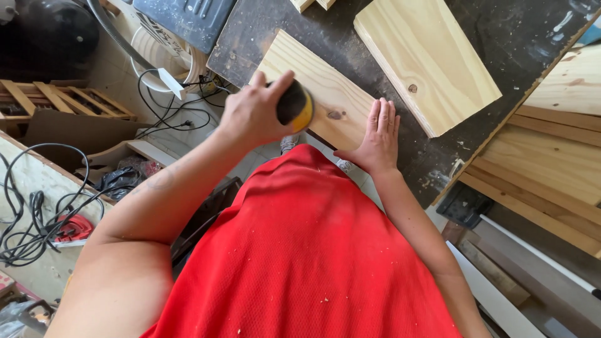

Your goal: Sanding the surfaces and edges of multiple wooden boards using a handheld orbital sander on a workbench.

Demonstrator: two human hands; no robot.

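Observation:
My left hand (253, 112) grips a black and yellow power sander (295, 106) pressed on a pale pine board (313, 78) that lies on the dark workbench (501, 37). My right hand (377, 139) lies flat, fingers together, on the board's near right end and the bench edge, just right of the sander. A knot shows in the board between the two hands. My red shirt fills the lower middle of the view.
A second pine board (426, 59) lies to the right on the bench. Wooden slats (544, 169) are stacked at right. Black cables (37, 219) trail over the left surface; a wooden pallet (62, 100) and a white bucket (163, 56) stand on the floor.

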